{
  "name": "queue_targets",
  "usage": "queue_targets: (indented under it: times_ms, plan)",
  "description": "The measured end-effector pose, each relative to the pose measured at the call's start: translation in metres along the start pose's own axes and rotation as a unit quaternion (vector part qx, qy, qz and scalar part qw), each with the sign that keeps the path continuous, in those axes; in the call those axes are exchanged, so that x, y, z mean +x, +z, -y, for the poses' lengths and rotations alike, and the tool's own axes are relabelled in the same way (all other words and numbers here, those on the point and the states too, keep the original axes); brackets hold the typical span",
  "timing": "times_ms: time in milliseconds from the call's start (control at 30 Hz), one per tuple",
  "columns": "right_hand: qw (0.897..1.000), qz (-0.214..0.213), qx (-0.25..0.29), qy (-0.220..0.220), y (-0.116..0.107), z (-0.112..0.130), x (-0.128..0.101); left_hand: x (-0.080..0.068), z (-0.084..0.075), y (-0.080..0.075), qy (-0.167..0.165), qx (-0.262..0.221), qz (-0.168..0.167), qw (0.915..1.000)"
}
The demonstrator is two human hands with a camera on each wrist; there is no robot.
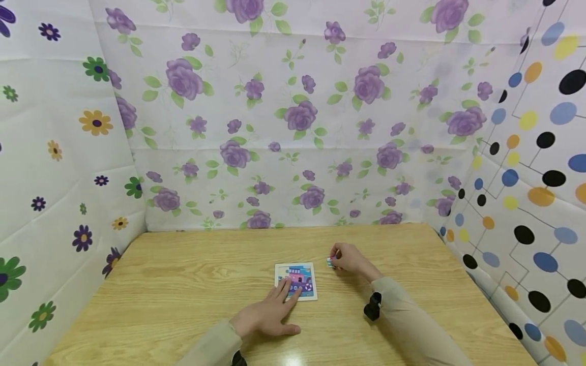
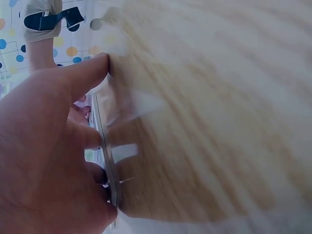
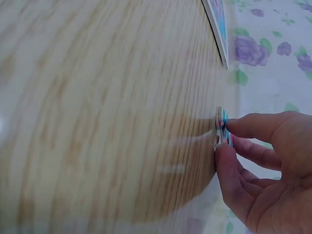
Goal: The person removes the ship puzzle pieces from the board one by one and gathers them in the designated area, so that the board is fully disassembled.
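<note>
White-framed puzzle (image 1: 299, 273) lies on table (image 1: 201, 264); your left hand (image 1: 271, 312) rests on it, fingers straight. Your right hand (image 1: 350, 258), apart, pinches piece (image 1: 329, 262) near puzzle. Slack pinch could drop piece; uneven left pressure could skid puzzle.

The left hand (image 1: 273, 312) lies palm down, its fingers (image 1: 284, 290) reaching forward nearly straight, the thumb (image 1: 289, 330) spread well apart toward the right. The right hand (image 1: 349, 258) is farther forward, its thumb and fingertips bent together in a pinch. The long-sleeved left arm (image 1: 210, 345) slants rightward, the right arm (image 1: 418, 323) leftward, both reaching ahead.
</note>
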State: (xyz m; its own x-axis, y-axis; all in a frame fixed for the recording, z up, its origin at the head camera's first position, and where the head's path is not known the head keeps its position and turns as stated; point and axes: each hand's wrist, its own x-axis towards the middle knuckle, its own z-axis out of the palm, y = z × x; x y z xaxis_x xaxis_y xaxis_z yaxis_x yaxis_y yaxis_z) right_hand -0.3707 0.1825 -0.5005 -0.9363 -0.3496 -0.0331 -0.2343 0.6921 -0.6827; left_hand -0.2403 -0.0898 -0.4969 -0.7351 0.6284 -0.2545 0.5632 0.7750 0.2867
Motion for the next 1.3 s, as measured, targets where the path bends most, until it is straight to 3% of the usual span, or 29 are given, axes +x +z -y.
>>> queue_targets:
  times_ms: [633,1000,1300]
  plan:
    - [0.999,-0.033,-0.032,0.000,0.001,0.007,0.003,0.002,0.003,0.002,-0.002,-0.003,0.007,1.0000]
    - [0.997,-0.016,-0.005,-0.075,0.002,0.019,0.009,0.001,0.002,-0.002,-0.007,0.001,0.004,1.0000]
    - [0.992,-0.013,0.004,-0.127,0.020,0.025,0.014,0.000,0.002,0.000,-0.004,0.001,0.005,1.0000]
